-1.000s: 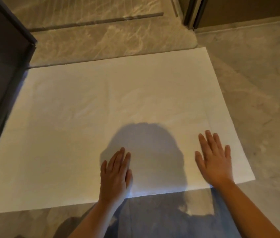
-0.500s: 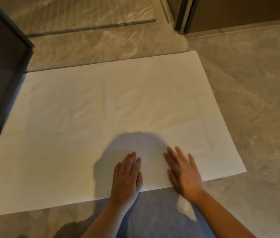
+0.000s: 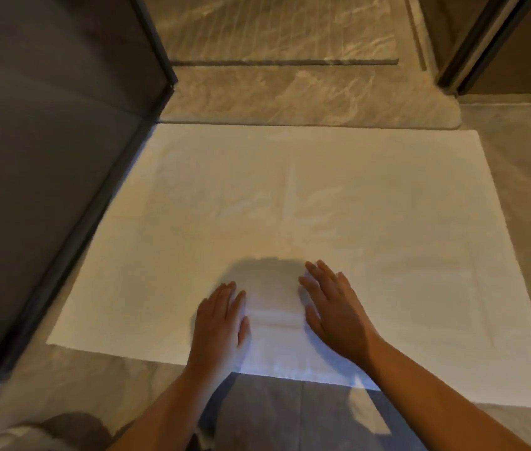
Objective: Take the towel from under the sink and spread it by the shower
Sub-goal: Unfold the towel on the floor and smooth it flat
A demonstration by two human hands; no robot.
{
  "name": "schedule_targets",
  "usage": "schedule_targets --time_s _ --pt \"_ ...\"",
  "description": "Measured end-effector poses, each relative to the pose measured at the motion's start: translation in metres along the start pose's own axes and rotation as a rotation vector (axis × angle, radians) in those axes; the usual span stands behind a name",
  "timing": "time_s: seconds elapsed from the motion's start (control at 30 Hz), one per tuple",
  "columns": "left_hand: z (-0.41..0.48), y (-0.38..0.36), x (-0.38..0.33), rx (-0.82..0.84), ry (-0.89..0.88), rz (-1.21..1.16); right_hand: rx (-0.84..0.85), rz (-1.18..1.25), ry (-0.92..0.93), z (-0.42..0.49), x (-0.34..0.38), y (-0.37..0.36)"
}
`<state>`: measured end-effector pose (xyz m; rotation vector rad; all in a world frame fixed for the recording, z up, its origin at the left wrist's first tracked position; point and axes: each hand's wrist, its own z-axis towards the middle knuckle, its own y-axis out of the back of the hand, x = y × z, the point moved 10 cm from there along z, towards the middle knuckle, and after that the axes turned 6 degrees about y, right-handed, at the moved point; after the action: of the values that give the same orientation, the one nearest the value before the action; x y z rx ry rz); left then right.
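Resting flat, fingers straight, my left hand and right hand press the towel at its near edge. Its length runs sideways, beyond both.

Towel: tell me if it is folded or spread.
Spread. The white towel lies flat as one open rectangle, faint creases only; left hand and right hand rest flat near its front edge.

A bathroom: grey marble-look floor tiles, a dark-framed glass shower screen on the left, a raised marble threshold at the far side (its right corner rounded), a white towel spread flat before it.
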<state>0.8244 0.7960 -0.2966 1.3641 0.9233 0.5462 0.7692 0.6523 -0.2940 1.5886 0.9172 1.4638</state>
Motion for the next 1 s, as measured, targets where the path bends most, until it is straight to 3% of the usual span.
schedule_targets --time_s 0.27,0.47,0.67,0.8,0.9,1.0 --pt "0.017 -0.006 0.085 -0.017 0.184 -0.008 0.153 -0.083 0.330 0.091 0.094 -0.060" --pt "0.014 -0.006 0.149 -0.031 0.331 0.016 0.251 -0.119 0.395 0.121 0.126 -0.095" --pt "-0.005 0.002 0.227 0.069 0.510 0.086 0.247 -0.108 0.381 0.130 0.130 -0.103" --pt "0.006 0.026 0.225 -0.036 0.471 0.028 0.215 -0.061 0.351 0.133 0.119 -0.086" --pt "0.040 0.035 0.194 -0.152 0.327 -0.009 0.121 -0.053 0.225 0.132 0.086 -0.059" --pt "0.086 0.016 0.165 -0.040 0.228 0.019 0.093 -0.132 0.060 0.124 0.035 -0.036"
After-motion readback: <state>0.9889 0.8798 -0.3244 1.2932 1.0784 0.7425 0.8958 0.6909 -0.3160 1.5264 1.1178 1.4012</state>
